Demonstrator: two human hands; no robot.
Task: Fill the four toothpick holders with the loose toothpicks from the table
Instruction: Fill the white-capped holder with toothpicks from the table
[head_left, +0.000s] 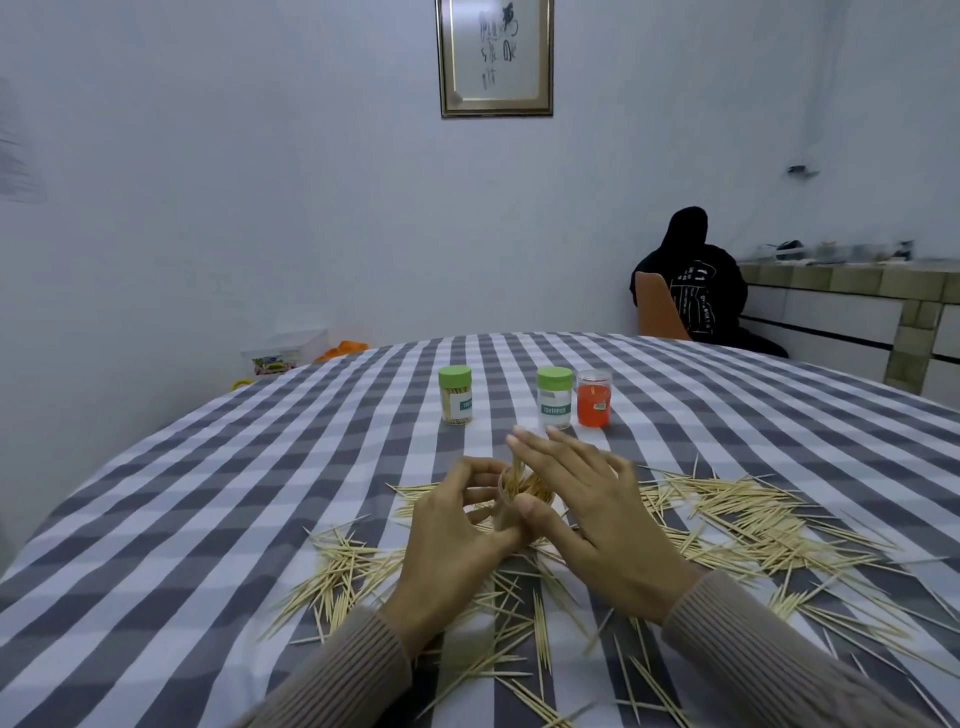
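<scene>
My left hand (457, 530) grips an open clear toothpick holder (511, 501) at the table's middle, and a bundle of toothpicks stands in its mouth. My right hand (582, 499) hovers over that holder with straight fingers, its thumb beside the rim. Loose toothpicks (753, 525) lie scattered over the checked cloth on both sides and in front of me. Farther back stand a green-lidded holder (455, 396) full of toothpicks, a second green-lidded holder (555, 397) that looks mostly clear, and a clear-lidded orange holder (594, 398).
The round table (208, 467) carries a grey and white checked cloth. A person in black sits behind it at the right on an orange chair (660, 312). A plastic box (283, 353) stands past the far left edge.
</scene>
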